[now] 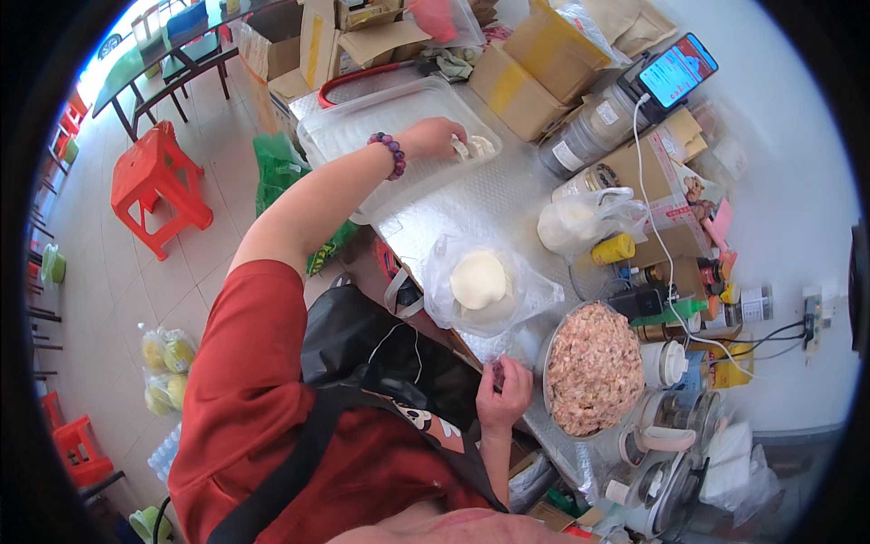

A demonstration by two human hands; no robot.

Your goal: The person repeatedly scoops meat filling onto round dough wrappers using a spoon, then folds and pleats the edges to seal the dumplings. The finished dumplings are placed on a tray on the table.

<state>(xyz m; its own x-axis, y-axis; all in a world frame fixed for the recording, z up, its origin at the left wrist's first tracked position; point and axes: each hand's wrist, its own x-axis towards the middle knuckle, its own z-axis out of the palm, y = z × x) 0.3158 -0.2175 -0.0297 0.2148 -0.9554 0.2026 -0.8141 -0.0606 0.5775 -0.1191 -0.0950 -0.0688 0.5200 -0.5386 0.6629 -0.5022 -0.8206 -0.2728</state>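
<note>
My left hand [443,138], with a bead bracelet at the wrist, reaches over the right end of a translucent plastic tray [401,197]. Its fingers pinch a pale dumpling [460,149] beside other dumplings [482,145] in the tray. My right hand [504,398] is low at the table edge, fingers bent around a small dark reddish thing [498,375], mostly hidden. Between the hands, a stack of round dough wrappers [478,280] lies on an open clear plastic bag [442,306]. Right of my right hand stands a metal bowl [546,360] heaped with minced meat filling [595,370].
Cardboard boxes [537,75] stand behind the tray. A phone [678,71] on a holder has a white cable [642,170] hanging across the right side. A knotted plastic bag [567,228], a yellow container [613,249], jars and bottles crowd the wall side. A red stool [160,183] stands on the floor.
</note>
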